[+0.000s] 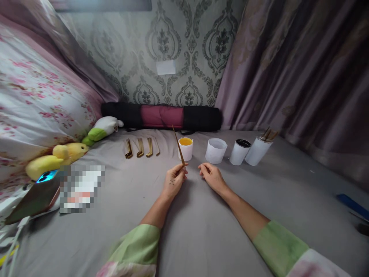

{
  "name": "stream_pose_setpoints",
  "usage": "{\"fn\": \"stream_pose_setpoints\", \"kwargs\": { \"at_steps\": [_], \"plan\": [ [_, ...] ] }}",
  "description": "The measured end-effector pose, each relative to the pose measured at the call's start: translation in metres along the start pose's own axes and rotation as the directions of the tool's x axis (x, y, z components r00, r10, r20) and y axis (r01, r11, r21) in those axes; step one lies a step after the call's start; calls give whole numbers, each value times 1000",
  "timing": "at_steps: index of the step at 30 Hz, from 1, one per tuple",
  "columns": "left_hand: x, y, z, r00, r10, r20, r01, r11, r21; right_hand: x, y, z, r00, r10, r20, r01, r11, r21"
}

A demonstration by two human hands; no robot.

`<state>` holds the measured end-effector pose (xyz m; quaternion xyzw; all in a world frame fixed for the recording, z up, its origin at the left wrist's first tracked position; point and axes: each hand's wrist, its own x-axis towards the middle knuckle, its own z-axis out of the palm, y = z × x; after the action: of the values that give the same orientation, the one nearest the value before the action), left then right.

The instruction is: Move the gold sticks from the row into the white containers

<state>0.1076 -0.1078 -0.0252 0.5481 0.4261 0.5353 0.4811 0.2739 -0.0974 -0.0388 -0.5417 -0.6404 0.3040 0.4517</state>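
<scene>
My left hand [174, 179] pinches a thin brown stick [178, 146] that points up and away, just in front of a white cup with a yellow top [186, 148]. My right hand [211, 175] rests on the grey sheet [196, 231] a little to the right, fingers curled loosely, nothing in it that I can see. Behind it stand an empty white cup [216, 150], a white cup with a dark rim [240, 152], and a leaning white cup holding several sticks [259, 148].
Several bent golden pieces [141, 148] lie in a row at the back left. A black and pink roll [161, 116] lies against the wall. Plush toys [57, 156], a phone [37, 194] and cables sit at left; a blue object [353, 204] lies at right.
</scene>
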Motion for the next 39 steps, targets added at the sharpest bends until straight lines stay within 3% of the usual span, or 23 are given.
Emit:
{"fn": "stream_pose_setpoints", "kwargs": {
  "at_steps": [17,24,29,39],
  "plan": [
    [-4,-7,1,994,104,23,-106,973,204,-3,-9,-4,1000,9,-10,-8,993,118],
    [-6,-7,1,991,134,12,-134,973,189,-6,-18,-5,1000,16,-2,-15,986,165],
    [-6,-7,1,972,225,67,-234,933,275,-6,-21,-5,1000,-8,11,6,978,208],
    [-9,-9,0,940,287,187,-342,820,459,-7,-28,-4,998,22,55,-37,956,290]
  ]
}}
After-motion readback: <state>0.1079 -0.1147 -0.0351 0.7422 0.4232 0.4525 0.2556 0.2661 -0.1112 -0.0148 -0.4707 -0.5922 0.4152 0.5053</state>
